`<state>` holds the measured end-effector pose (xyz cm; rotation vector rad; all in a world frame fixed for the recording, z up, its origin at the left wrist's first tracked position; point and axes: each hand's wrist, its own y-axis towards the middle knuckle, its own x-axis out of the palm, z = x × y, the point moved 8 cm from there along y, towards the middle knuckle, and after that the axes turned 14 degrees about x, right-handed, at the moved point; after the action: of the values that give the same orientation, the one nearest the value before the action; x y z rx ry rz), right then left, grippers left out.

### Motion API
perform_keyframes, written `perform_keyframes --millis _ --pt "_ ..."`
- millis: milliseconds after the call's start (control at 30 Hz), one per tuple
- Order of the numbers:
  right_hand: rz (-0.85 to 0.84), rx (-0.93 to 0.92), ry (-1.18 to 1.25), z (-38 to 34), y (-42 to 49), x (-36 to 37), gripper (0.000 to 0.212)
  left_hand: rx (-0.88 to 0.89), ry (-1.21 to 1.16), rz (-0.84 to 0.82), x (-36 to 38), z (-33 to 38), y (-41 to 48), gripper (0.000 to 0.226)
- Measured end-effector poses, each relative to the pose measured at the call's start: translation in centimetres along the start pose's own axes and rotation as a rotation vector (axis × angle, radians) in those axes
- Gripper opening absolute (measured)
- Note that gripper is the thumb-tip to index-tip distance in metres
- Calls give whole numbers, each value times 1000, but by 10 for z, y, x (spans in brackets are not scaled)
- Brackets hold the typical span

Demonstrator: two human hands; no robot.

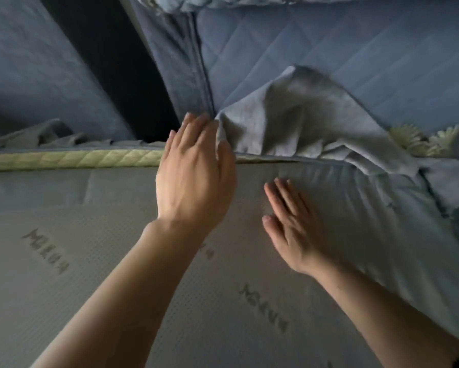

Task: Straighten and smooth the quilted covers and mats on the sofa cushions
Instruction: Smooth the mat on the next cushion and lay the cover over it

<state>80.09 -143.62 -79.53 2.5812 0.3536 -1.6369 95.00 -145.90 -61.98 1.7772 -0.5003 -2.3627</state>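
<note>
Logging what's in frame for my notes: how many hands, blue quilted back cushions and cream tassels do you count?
Hands: 2 (left hand, right hand)
Blue quilted back cushions: 2
Cream tassels: 2
Total: 6

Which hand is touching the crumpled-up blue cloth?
The left hand, the one farther up: it touches the edge of the crumpled cloth. The right hand lies flat lower down on the grey mat, apart from the cloth.

Bunched cover (302, 123) blocking back crease
</note>
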Motion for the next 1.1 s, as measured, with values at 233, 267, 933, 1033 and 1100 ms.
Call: perform_keyframes --millis 233,267,933,1033,1100 --pt "339 152 761 43 47 -164 44 -25 120 -571 122 13 -81 64" --pt "496 143 730 58 39 -174 45 -4 124 -541 116 17 -71 63" --pt "5 -2 -109 195 -5 -31 56 225 -114 -13 133 163 19 63" --pt "-124 135 276 215 30 -84 44 261 -57 -367 201 168 -17 67" --pt "242 275 423 235 52 -161 33 240 73 -582 236 155 -50 71"
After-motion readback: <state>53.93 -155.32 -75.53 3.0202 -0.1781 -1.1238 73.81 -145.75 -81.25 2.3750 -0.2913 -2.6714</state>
